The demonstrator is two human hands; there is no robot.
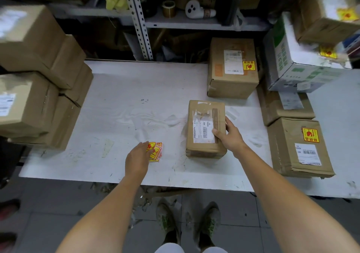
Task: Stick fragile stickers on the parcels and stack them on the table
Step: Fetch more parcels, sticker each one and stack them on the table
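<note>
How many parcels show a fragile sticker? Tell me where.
4: the back box, the near-right box, the white box at far right, and the blurred box above it. The left stack may hide more.

You've got bright, even light on the white table [120, 96], coming from above, near washed out. Behind it the shelf [194, 23] sinks into dim shadow. The centre parcel [202, 149] reads sharp, with only a soft shadow at its base. Boxes [29, 44] at the left edge and the box [327, 9] top right smear with blur, labels glaring white, lines bowing outward.
</note>
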